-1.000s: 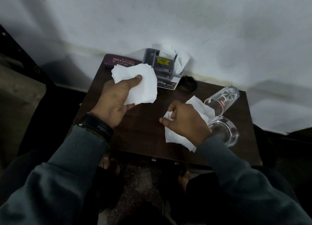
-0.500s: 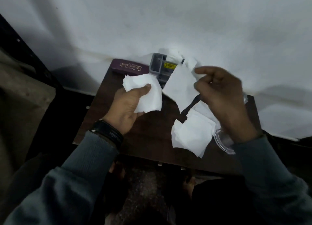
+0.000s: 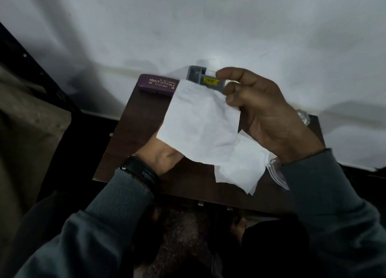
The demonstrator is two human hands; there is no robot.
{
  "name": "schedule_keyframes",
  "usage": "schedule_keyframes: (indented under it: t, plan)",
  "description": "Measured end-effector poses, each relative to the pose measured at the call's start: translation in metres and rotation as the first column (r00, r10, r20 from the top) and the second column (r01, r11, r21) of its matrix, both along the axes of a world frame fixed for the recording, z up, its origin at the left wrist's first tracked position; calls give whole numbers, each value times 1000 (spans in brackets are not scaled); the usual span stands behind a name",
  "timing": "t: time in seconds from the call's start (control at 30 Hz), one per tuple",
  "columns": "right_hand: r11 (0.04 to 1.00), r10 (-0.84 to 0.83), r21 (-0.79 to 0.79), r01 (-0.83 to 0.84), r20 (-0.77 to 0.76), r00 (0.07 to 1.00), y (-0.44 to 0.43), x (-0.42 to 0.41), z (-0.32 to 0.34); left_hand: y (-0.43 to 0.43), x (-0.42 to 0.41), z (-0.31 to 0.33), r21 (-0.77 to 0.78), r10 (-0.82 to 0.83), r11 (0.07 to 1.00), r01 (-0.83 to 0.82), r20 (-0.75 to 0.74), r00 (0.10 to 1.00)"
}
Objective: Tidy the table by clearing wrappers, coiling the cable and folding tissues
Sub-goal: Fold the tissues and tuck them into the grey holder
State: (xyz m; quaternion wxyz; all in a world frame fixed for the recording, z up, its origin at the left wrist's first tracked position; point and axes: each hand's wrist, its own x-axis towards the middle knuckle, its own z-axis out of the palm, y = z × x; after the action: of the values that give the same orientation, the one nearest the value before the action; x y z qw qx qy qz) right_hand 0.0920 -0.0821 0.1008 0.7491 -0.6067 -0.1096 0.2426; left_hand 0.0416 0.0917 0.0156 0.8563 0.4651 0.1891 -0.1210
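Tabletop point(image 3: 133, 135): right hand point(image 3: 269, 119) now covers left-held tissue point(image 3: 200, 127).

Right hand point(image 3: 269, 114) raised, fingers pinched in a grip — left hand point(image 3: 160, 152) mostly hidden, wrist bent upward.

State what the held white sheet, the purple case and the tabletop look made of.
White sheet: thin tissue paper, matte, creased and limp. Purple case: probably leatherette or plastic with a slight sheen and gold print. Tabletop: dark brown wood or laminate; grain unclear.

We are looking at a dark wooden table point(image 3: 133, 144) standing against a white wall point(image 3: 188, 23), dim light falling.
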Motion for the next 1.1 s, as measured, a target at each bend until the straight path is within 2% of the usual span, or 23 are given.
schedule_keyframes:
  t: [0.13,0.27,0.37,0.5,0.67,0.77,0.9,1.0,1.1]
  plan:
    - [940,-6,-335,73,198,980,-15,10,-17,-6,3,12,6,-73,997,73,-25,997]
    - [875,47,-476,83,253,966,-25,16,-20,-7,5,17,-38,-74,997,71,-80,994]
    - [855,115,-517,37,260,959,-27,17,-22,-7,7,19,-112,-81,991,69,-105,991]
    - [856,166,-516,-34,212,963,-33,21,-23,-10,6,23,-125,-125,985,116,-74,989]
    - [852,202,-520,-70,202,958,-36,23,-25,-13,2,22,84,-189,977,197,-98,977]
    - [885,112,-465,7,228,967,-35,22,-26,-15,1,20,77,-121,989,127,-85,989]
    - [947,-137,-255,193,224,965,-25,13,-29,-14,5,30,-105,-69,993,62,-64,996]
    - [943,-304,-100,318,135,943,-14,4,-33,-11,5,28,-287,-13,958,7,-21,1000]
    - [906,-421,47,422,-14,907,-4,-3,-38,-9,4,21,-380,21,925,-21,-5,1000]
